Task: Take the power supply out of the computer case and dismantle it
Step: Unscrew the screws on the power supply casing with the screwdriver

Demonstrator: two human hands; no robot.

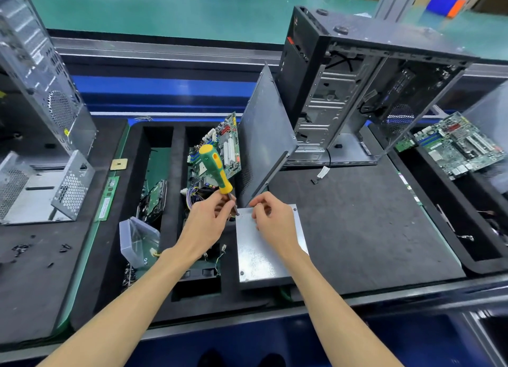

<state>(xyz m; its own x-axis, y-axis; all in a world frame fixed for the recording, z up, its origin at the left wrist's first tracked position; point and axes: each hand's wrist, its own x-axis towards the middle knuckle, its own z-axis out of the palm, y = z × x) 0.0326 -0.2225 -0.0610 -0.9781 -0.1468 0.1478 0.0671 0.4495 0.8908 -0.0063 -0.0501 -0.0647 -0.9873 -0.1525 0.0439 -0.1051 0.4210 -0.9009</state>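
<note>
The silver power supply (261,254) lies flat on the black foam mat (371,229), out of the open black computer case (365,91) that stands behind it. My left hand (206,223) grips a green and yellow screwdriver (215,168) near its shaft, with the tip on a screw at the box's far left corner. My right hand (275,218) rests on the far edge of the power supply, fingers pinched close to that same screw; whether they hold anything is hidden. Another screw (242,272) shows at the near left corner.
A grey side panel (266,135) leans against the case. A foam tray (176,190) on the left holds a motherboard (222,152), a drive and cables. A clear plastic box (137,240) sits at its front. Another motherboard (459,146) lies far right, a bare metal chassis (41,91) far left.
</note>
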